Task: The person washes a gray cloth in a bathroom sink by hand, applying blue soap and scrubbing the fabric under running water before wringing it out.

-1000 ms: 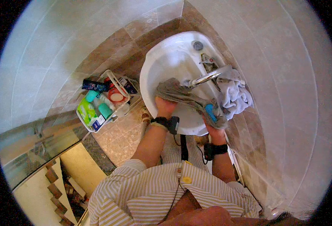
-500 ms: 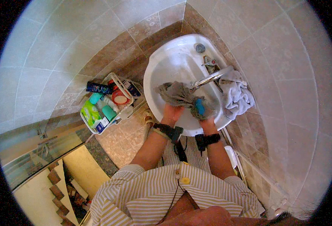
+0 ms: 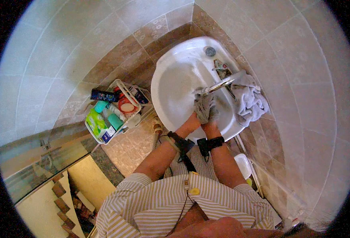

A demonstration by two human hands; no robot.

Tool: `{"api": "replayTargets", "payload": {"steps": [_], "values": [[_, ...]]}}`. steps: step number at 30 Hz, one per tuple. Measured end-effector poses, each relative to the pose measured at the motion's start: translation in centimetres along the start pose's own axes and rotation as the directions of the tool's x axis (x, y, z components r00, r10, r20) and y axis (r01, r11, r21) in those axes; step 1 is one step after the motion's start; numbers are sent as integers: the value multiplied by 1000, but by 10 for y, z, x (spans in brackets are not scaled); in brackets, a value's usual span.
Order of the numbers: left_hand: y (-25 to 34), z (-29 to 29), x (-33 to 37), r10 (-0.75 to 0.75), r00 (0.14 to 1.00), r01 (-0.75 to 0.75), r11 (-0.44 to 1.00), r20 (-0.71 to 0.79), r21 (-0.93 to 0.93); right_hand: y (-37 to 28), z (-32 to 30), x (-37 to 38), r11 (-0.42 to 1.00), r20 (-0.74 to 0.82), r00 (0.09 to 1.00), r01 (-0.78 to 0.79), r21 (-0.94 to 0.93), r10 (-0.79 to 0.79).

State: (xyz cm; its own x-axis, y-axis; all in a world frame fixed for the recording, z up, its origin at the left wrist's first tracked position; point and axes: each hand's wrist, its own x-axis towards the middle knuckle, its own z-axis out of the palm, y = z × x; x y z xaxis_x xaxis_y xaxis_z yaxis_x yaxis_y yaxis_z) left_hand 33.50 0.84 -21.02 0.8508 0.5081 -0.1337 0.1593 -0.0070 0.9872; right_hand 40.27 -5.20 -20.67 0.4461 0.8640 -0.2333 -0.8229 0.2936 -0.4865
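A wet, bunched grey cloth point(image 3: 201, 107) is between my two hands, below the spout of the chrome faucet point(image 3: 225, 83). My left hand point(image 3: 192, 119) closes on the cloth from the left, its fingers mostly hidden by the fabric. Right beside it, my right hand point(image 3: 211, 123) grips the same cloth, blurred by motion. Both hands are over the basin of the white sink point(image 3: 157, 107), near its front side. Water seems to splash around the cloth, though the stream itself is hard to make out.
A lighter grey towel point(image 3: 251, 101) lies crumpled on the sink's right edge beside the faucet. A round grey disc point(image 3: 210, 51) sits on the back corner. To the left stands a white basket point(image 3: 123, 89) of bottles and packets. Tiled walls enclose the sink.
My hands have come together, and the cloth, earlier stretched out to the left, is now bunched under the spout. The blue patch seen earlier at my right hand no longer shows.
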Motion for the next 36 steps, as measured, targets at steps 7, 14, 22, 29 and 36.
{"api": "replayTargets", "payload": {"steps": [7,14,22,29,36], "values": [[-36,-22,45,-104,994,103,993,-17,-55,26,21,-2,999,-268,963,17,39,-6],[-5,4,26,-80,997,79,997,-12,-2,4,-32,22,931,156,987,-92,354,38],[2,18,23,-232,969,193,922,-80,-337,10,-25,11,990,102,988,-104,-95,114],[12,-12,22,-385,920,204,642,-80,-739,7,-10,23,998,-212,976,-48,50,58],[-17,-70,16,-269,952,148,820,-145,-553,-12,-21,-12,867,-209,975,-43,-496,-71]]}}
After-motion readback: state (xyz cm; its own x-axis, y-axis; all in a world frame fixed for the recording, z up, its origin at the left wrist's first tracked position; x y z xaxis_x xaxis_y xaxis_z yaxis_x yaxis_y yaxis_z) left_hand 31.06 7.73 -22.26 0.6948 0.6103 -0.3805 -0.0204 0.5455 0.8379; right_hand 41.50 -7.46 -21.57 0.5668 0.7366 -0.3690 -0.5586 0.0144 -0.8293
